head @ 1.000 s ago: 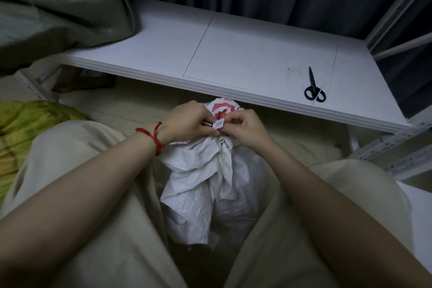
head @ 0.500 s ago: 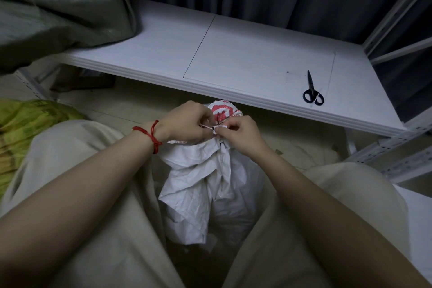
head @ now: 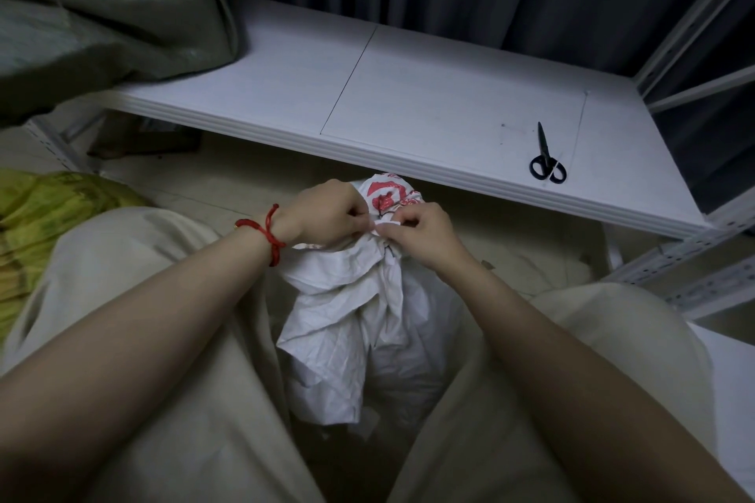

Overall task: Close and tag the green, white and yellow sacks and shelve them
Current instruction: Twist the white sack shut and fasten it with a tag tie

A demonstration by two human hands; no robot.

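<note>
Rough progress check. The white shelf [head: 408, 106] runs across the far side, and the green sack [head: 102, 12] is already slumped on its far left end, so I'd call that one shelved. I can't tell if it's tagged from here.

The white sack [head: 359, 319] stands on the floor between the person's knees, its neck bunched shut. The red-printed top sits just under the shelf's near edge. The yellow sack [head: 49, 225] lies on the floor at the left and isn't on the shelf yet, so that's the one left after this.

Left hand [head: 327, 216] and right hand [head: 421, 229] are both curled in at the neck, pinching what looks like a small white tag [head: 386, 224] between the fingertips. My guess is they're mid-tagging.

Room-wise, the shelf board is bare from the green sack across to the scissors [head: 545, 159] near its right front edge. Lifting the white sack means swinging it out past that front lip first, and the knees box it in on both sides.
</note>
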